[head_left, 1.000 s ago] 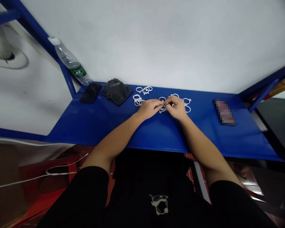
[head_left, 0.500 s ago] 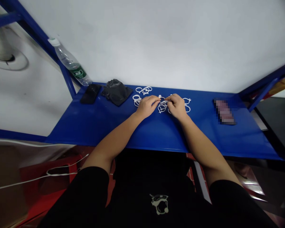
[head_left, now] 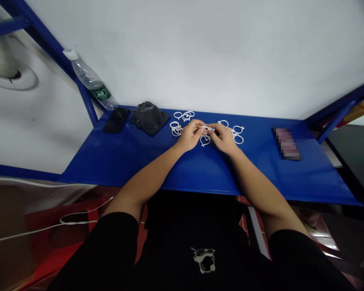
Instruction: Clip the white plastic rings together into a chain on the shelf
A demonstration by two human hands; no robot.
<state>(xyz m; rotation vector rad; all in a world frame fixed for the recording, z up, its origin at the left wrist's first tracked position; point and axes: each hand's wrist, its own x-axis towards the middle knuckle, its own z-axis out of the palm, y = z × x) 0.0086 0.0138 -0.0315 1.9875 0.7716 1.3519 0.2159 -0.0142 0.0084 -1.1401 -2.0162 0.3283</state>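
Note:
Over the blue table my left hand (head_left: 189,136) and my right hand (head_left: 223,138) are close together, fingertips pinched on a white plastic curtain ring (head_left: 205,127). The fingers cover much of that ring. Just below the fingertips lies another white ring (head_left: 203,144), partly hidden by my hands. To the left of my left hand, several white rings (head_left: 176,130) overlap in a small pile, with a further group (head_left: 187,116) behind it. Beside my right hand are more loose rings (head_left: 239,143), each with a small tab.
A black pouch (head_left: 150,118) and a dark phone (head_left: 116,120) lie on the table's (head_left: 200,171) left side. A plastic bottle (head_left: 92,83) leans against the blue frame. At the right lies a blurred-out flat object (head_left: 286,142). A white wall (head_left: 200,56) rises behind.
My hands have come closer together, and the ring between them shows more clearly. My right hand has turned, uncovering a ring behind it.

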